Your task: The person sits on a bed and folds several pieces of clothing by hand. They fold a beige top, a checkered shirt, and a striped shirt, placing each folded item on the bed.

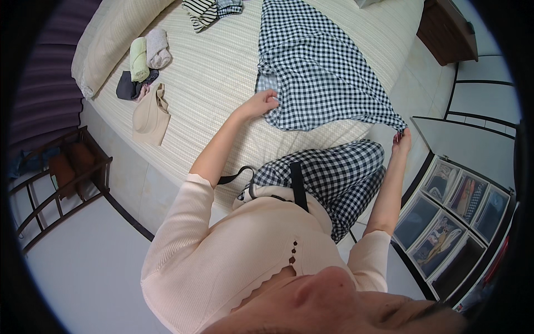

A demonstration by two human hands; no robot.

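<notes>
A black-and-white gingham cloth garment (313, 71) lies spread over the bed, wide in the middle and drawn to a narrow corner at the right. My right hand (401, 141) pinches that corner just past the bed's edge. At the garment's near left edge is my left hand (267, 102), its fingers curled on the fabric beside a folded-back part that shows a paler side. The garment's far end runs out of view at the top. Gingham cloth of a like pattern (321, 171) covers my legs.
Left on the bed (200, 96) lie a beige bra (151, 117), rolled green (139, 58) and grey towels (157, 48), dark folded cloth (128, 86) and striped clothing (201, 14). Drawers of clothes (442, 234) stand at right, a wooden cabinet (446, 31) beyond.
</notes>
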